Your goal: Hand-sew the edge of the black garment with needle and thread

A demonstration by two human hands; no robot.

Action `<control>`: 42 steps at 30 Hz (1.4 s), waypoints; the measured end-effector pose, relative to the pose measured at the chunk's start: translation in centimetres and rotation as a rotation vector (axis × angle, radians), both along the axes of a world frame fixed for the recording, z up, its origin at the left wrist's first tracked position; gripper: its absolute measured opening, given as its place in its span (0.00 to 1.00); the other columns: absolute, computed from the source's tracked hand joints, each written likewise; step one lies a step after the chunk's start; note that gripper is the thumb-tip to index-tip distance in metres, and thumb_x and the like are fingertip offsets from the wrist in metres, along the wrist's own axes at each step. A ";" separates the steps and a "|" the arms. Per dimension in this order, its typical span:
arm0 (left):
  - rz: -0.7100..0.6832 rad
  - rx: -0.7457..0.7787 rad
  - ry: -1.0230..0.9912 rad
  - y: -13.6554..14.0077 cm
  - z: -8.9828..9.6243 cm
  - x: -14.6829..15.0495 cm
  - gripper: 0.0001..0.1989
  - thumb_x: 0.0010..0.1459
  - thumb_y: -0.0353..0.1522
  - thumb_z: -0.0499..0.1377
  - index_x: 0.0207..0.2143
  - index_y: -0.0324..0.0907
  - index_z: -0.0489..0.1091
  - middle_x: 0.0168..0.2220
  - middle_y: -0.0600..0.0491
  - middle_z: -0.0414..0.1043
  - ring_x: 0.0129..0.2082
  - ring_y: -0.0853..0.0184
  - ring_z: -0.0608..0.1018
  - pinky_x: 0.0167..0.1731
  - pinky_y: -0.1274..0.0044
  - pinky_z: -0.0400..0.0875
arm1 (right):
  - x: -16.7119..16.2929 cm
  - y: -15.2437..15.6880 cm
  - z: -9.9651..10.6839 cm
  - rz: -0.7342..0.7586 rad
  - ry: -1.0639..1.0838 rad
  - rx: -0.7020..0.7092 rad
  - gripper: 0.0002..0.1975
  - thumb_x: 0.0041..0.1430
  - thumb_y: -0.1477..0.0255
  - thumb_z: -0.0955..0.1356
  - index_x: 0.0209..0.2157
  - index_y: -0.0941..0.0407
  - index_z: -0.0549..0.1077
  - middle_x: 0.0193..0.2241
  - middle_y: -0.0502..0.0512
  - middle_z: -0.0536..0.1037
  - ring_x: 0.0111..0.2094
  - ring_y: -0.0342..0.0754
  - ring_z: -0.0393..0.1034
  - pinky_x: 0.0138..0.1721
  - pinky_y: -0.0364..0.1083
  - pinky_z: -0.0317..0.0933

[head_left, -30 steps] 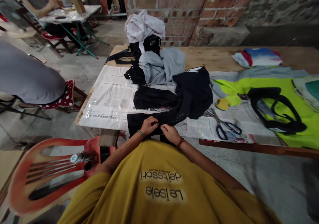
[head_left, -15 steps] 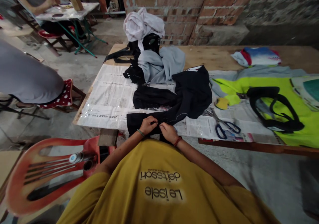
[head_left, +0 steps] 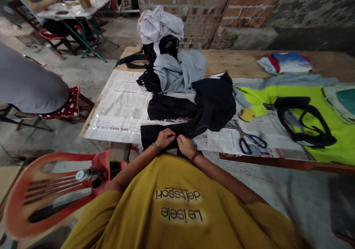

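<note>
Pinching the dark garment [head_left: 215, 103] at the table's [head_left: 111, 105] near edge, the left hand [head_left: 165, 139] and right hand [head_left: 186, 146] almost meet — each with its fingertips closed on the cloth. One end sticks out left of the left hand; the bulk lies beyond and to the right of the right hand — on newspaper [head_left: 122, 94], with scissors [head_left: 252, 142] farther right. Any small item between the fingertips is too tiny to tell.

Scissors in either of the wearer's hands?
No, the scissors lie on the newspaper, while the left hand and right hand work at the dark garment.
</note>
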State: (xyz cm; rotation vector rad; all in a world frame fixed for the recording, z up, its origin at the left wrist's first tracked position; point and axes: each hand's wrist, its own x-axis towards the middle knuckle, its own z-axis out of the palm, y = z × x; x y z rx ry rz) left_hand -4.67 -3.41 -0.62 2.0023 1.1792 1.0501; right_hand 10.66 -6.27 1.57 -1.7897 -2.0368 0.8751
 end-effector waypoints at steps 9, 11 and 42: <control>0.054 -0.016 -0.033 -0.1 0.0 0.0 0.03 0.52 0.27 0.59 0.29 0.40 0.73 0.28 0.54 0.71 0.29 0.72 0.72 0.31 0.80 0.68 | 0.2 0.4 0.9 -0.072 0.151 -0.063 0.08 0.58 0.71 0.61 0.30 0.56 0.71 0.23 0.51 0.74 0.26 0.42 0.67 0.29 0.39 0.55; 0.063 -0.013 -0.035 -0.1 0.1 0.0 0.03 0.52 0.28 0.59 0.29 0.40 0.73 0.28 0.54 0.71 0.29 0.72 0.72 0.31 0.80 0.68 | 0.3 0.3 1.1 -0.087 0.149 -0.083 0.09 0.57 0.71 0.62 0.28 0.56 0.71 0.21 0.50 0.73 0.25 0.42 0.66 0.28 0.39 0.54; 0.001 0.046 0.025 -0.2 0.1 0.3 0.06 0.50 0.24 0.58 0.30 0.40 0.74 0.28 0.53 0.71 0.29 0.71 0.73 0.32 0.80 0.69 | 2.3 5.8 2.9 -0.007 0.250 0.017 0.15 0.56 0.75 0.61 0.44 0.58 0.71 0.26 0.51 0.76 0.30 0.43 0.70 0.37 0.42 0.60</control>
